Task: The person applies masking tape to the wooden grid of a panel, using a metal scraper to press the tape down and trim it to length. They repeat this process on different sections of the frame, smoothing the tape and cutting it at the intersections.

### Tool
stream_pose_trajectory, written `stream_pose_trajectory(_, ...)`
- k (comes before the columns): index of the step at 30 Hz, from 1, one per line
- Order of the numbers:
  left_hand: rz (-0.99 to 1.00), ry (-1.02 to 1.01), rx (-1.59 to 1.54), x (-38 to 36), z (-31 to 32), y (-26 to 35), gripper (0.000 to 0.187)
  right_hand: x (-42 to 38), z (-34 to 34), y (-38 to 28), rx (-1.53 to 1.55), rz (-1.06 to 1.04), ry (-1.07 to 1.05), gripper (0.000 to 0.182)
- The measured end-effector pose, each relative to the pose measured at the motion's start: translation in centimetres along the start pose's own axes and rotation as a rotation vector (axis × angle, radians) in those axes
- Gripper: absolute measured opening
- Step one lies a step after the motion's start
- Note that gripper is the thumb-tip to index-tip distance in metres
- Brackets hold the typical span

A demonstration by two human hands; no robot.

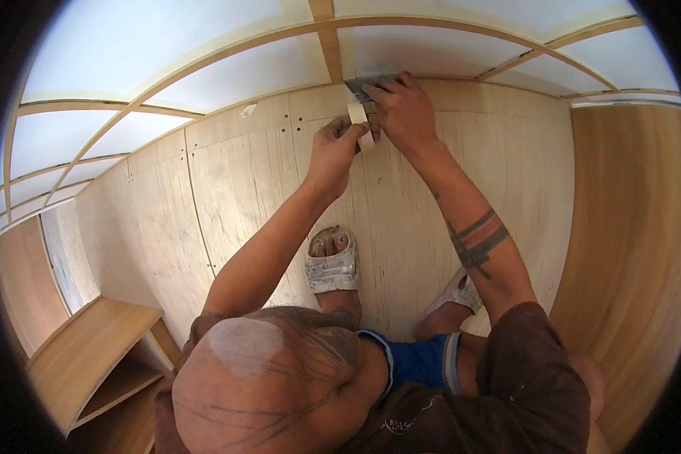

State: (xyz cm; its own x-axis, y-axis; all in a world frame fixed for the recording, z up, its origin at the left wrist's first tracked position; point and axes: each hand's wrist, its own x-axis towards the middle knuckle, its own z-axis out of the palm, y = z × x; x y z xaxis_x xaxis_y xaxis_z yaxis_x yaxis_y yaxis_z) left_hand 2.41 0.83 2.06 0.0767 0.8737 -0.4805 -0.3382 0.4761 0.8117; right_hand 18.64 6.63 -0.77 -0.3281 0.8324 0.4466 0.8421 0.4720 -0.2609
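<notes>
**Tape Roll at the Top of the Plywood Panel**

Nearest the lens: a head with a pale dusty patch [244, 344], then brown sleeves and blue shorts [416, 362]. Beyond the head, two sandalled feet, the left sandal [331, 266] planted on the plywood panel [227, 181]. Farther up the panel, both arms stretched out together. Left hand [333, 155] curled, thumb and fingers pinching a roll of pale masking tape [360, 119] just below the panel's top edge. Roll seen edge-on, long axis running up and down the panel, upper end aimed at the wooden strip [330, 53] crossing the white sheets above. Right hand [402, 110] just beside the roll, fingers bent and pressed down on a small grey piece [362, 87] at the panel's top edge; what that piece is, cannot tell. Low wooden shelf [91, 356] well off to the panel's left.
</notes>
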Motion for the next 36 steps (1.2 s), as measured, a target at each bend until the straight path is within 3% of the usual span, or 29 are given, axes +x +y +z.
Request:
stream_pose_trajectory(5, -0.053, 0.038, 0.066, -1.5, 0.0, -0.2, 0.020, -0.6, -1.2, -0.5, 0.030, 0.067, -0.109, 0.035)
stream_pose_trajectory(17, -0.121, -0.077, 0.072, -2.9, -0.3, -0.5, 0.016, -2.0, -3.9, -2.0, 0.051, 0.072, -0.122, 0.033)
stream_pose_trajectory(20, -0.114, -0.017, -0.035, -3.4, 0.2, -0.6, 0.016, -2.3, -4.1, -2.5, 0.044, 0.079, -0.099, 0.032)
stream_pose_trajectory(28, -0.093, 0.017, 0.023, 0.7, -0.7, -0.7, 0.013, -1.0, -1.5, -1.5, -0.002, 0.097, -0.084, 0.034)
stream_pose_trajectory(31, -0.063, 0.045, 0.019, 2.0, -1.0, -0.6, 0.014, -0.6, -0.8, -1.1, -0.027, 0.090, -0.067, 0.035)
stream_pose_trajectory(33, -0.115, -0.089, 0.088, 2.2, -1.8, -0.1, 0.023, -0.5, -0.5, -0.9, -0.045, 0.067, -0.031, 0.036)
stream_pose_trajectory(36, -0.076, -0.011, 0.032, 2.2, -0.8, -0.2, 0.024, -0.3, -0.2, -0.7, -0.034, 0.051, -0.017, 0.037)
